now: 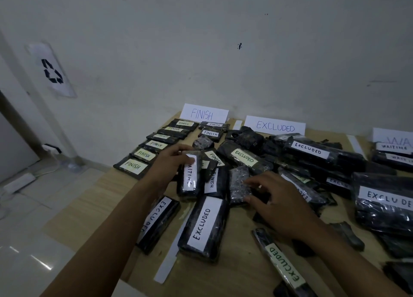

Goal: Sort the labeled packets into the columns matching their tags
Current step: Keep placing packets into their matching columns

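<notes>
Pale wooden tabletop (234, 265), strewn with wrapped packets. At centre, black packet labelled WAITING (188, 178) is gripped by left hand (172, 160); adjacent crinkled unlabelled black packet (238, 182) is pinched by right hand (276, 199). White paper FINISH sign (204, 114) and EXCLUDED sign (274, 127) are leaned against white wall (201, 51).

Head-worn view, seemingly close above table (234, 274)

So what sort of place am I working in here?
Likely a makeshift sorting station in a plain room: a wooden table against a bare white wall, a handwritten FINISH sign and EXCLUDED sign heading columns, and a recycling-symbol sheet on the wall.
</notes>
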The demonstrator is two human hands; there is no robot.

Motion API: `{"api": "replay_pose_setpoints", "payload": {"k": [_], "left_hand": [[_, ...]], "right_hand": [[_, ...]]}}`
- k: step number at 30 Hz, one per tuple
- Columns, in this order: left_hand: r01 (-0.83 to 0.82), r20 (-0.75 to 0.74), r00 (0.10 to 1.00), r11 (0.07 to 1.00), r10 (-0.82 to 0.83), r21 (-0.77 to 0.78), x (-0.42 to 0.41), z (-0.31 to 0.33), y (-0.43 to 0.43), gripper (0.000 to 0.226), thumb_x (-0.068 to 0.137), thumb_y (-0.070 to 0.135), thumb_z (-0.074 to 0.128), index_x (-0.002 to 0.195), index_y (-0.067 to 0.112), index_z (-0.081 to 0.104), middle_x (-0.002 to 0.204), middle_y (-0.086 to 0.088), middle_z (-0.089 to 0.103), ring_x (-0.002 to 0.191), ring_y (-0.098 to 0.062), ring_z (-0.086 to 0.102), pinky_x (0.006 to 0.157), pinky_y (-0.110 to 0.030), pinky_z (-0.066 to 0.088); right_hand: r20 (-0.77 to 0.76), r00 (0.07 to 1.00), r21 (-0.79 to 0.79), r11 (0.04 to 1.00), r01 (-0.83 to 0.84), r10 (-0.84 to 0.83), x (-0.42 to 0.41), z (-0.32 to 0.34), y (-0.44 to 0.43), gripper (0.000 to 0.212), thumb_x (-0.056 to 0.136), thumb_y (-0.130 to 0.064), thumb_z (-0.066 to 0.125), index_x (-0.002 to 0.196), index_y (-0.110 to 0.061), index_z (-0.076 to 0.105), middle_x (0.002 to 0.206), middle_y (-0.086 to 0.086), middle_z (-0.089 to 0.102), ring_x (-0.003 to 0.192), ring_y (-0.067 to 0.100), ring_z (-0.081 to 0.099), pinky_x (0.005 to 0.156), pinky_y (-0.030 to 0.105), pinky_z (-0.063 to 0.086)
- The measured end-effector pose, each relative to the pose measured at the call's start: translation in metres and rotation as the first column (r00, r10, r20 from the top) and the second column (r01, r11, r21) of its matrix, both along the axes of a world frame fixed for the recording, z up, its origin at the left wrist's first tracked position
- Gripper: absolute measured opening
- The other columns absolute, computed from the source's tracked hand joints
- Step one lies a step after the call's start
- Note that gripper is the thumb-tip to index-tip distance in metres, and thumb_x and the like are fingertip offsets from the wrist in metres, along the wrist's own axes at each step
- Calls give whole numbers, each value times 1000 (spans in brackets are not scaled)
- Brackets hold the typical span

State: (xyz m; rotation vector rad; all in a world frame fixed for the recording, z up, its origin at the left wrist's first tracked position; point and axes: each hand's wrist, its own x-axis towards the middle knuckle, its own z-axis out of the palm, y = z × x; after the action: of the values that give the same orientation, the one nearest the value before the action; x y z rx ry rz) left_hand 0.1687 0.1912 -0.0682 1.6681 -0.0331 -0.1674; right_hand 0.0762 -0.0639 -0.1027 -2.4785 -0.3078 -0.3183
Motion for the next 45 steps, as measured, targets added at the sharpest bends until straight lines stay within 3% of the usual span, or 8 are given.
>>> {"api": "replay_pose_setpoints", "payload": {"k": [5,10,15,23,30,36,40,45], "left_hand": [[-15,31,999,981,21,-196,-7,0,-24,16,84,4,65,88,14,53,87,-9,65,68,-20,65,49,-29,50],[103,80,993,975,-89,-197,-19,-4,-50,24,82,8,71,75,13,48,81,-12,62,66,-24,63,49,-31,53],[156,145,980,982,-139,-109,-24,-6,-62,33,83,10,71,67,12,42,71,-8,52,65,-20,57,52,-32,55],[333,241,912,942,-332,39,-35,1,-94,27,88,20,65,68,4,56,62,-2,61,55,-16,59,58,-31,51],[509,340,735,809,-587,294,-45,11,-158,42,84,49,63,79,7,62,78,-15,64,73,-35,60,66,-42,50],[435,480,615,777,-626,455,-46,5,-214,11,89,23,66,81,16,65,83,3,61,77,-10,59,71,-26,49],[359,486,573,736,-659,574,-43,-12,-233,13,86,34,65,78,25,61,87,9,56,80,-6,56,72,-27,48],[291,446,501,629,-742,721,-37,-40,-233,21,78,54,53,79,34,60,90,18,52,91,3,48,78,-19,38]], "right_hand": [[3,1000,231,973,14,-16,-4,8,2,40,83,-41,70,119,-46,52,101,-20,56,83,2,55,70,22,47],[-56,998,425,904,46,-24,-7,17,5,67,78,-41,75,137,-41,42,112,-18,58,80,7,62,66,28,56],[-104,989,546,825,147,-107,-5,17,-3,52,75,-27,79,122,-37,57,105,-13,63,78,15,62,69,36,57],[-216,963,925,283,255,-161,-15,47,-34,18,84,-6,67,102,-8,65,89,9,73,82,22,69,66,30,57],[-187,893,897,299,325,-410,-47,66,-105,13,92,-17,61,100,-18,71,89,4,69,75,13,67,51,26,53],[-107,659,835,293,467,-745,-53,67,-235,10,91,-19,63,96,-25,70,94,2,67,79,20,64,53,26,53],[-76,491,604,352,715,-868,-48,49,-297,20,89,-26,64,107,-22,70,107,5,68,91,21,62,85,40,54],[-77,538,270,502,822,-839,-38,28,-314,21,88,-24,66,103,-10,70,104,8,67,96,25,60,79,27,43]]}}
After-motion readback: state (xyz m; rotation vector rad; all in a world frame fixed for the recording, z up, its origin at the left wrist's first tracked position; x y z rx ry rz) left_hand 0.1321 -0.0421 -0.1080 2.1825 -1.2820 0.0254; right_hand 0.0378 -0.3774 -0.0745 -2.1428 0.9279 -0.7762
